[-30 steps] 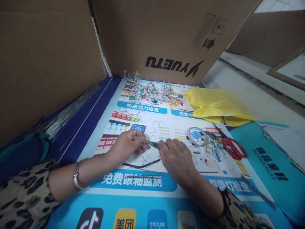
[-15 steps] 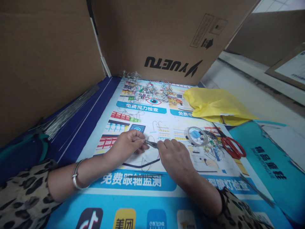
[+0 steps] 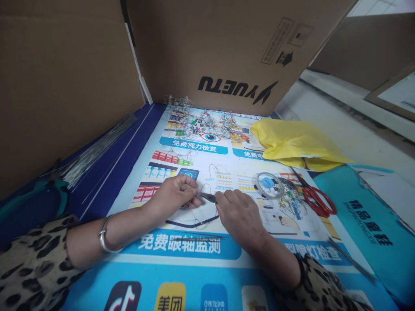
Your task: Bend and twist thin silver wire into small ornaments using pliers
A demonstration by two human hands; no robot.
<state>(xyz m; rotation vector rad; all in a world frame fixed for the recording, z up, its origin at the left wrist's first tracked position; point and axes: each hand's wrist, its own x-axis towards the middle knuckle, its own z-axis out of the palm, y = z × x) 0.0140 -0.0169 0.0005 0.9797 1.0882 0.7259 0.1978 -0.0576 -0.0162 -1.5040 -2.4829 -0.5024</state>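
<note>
My right hand is wrapped around dark needle-nose pliers, whose tip points left. Facing it, my left hand has thumb and fingertips pinched on a thin wire at that tip. A loop of the wire curves up behind the pliers, and more thin strands hang below. The pliers' handles are hidden inside my right fist. Just beyond my hands, bent wire hooks lie on the printed sheet.
Tangled wire pieces lie at the back by the cardboard box. To the right are a tape roll, red-handled scissors, a yellow bag and a teal bag. Straight wires and teal-handled pliers lie left.
The view has shifted very slightly. Both hands keep nearly the same pose, with the pliers' tip still at my left fingertips.
</note>
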